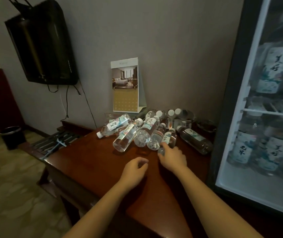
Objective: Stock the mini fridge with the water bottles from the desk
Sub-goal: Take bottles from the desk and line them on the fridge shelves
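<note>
A wooden desk (92, 169) is standing against a grey wall (171, 48). Water bottles (144, 133) are lying just beyond the right hand (172, 158), which is touching one, grip unclear; the left hand (134, 168) is hovering loosely curled, empty.

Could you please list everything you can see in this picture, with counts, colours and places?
water bottles: roughly a dozen, clear with white caps and pale labels, piled lying at the back of the desk
desk: one, dark red-brown wood, centre
calendar: one, white and gold, standing against the wall behind the pile
mini fridge: one, black frame, right edge, more labelled bottles on its shelves
television: one, black, on the wall, upper left
bin: one, black, on the floor at left
left hand: loosely curled, holds nothing, over the desk
right hand: fingers on the nearest bottle
</note>
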Tool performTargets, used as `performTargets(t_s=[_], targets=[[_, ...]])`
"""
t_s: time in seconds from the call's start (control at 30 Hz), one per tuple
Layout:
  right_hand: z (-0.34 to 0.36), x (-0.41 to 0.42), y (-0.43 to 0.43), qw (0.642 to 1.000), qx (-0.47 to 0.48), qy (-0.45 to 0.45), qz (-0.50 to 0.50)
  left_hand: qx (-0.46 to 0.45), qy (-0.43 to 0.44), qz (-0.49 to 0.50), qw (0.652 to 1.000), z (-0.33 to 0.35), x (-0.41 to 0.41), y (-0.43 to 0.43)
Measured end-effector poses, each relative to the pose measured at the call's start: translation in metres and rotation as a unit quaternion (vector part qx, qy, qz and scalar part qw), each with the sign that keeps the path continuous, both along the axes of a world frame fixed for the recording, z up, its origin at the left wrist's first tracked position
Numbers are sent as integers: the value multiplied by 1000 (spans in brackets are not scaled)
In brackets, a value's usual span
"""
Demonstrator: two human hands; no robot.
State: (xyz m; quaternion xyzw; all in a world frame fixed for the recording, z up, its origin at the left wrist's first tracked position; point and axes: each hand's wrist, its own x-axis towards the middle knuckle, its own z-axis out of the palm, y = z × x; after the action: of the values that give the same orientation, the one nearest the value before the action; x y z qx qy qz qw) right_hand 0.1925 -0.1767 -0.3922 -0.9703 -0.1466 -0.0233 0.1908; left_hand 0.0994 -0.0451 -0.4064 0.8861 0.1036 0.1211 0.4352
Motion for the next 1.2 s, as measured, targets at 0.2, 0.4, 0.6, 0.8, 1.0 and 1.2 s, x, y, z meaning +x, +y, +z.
performTargets(t_s=[0.2, 0.4, 0.6, 0.8, 1.0, 1.2], targets=[[5, -57, -27, 993, 64, 33, 98, -245, -15, 10, 969, 2, 3, -40], [6, -121, -59, 976, 125, 59, 169, -304, 18, 16, 952, 5, -4, -52], [16, -142, -75, 892, 396, 207, 66, -390, 58, 5, 919, 9, -23, -59], [32, -121, -75, 837, 453, 306, -27, -424, 60, -32, 903, 20, -47, -75], [31, -143, -101, 809, 506, 295, 56, -401, -33, -104, 910, 27, -78, -83], [33, -163, -148, 804, 548, 213, 90, -295, -87, -196, 931, 53, -101, -122]])
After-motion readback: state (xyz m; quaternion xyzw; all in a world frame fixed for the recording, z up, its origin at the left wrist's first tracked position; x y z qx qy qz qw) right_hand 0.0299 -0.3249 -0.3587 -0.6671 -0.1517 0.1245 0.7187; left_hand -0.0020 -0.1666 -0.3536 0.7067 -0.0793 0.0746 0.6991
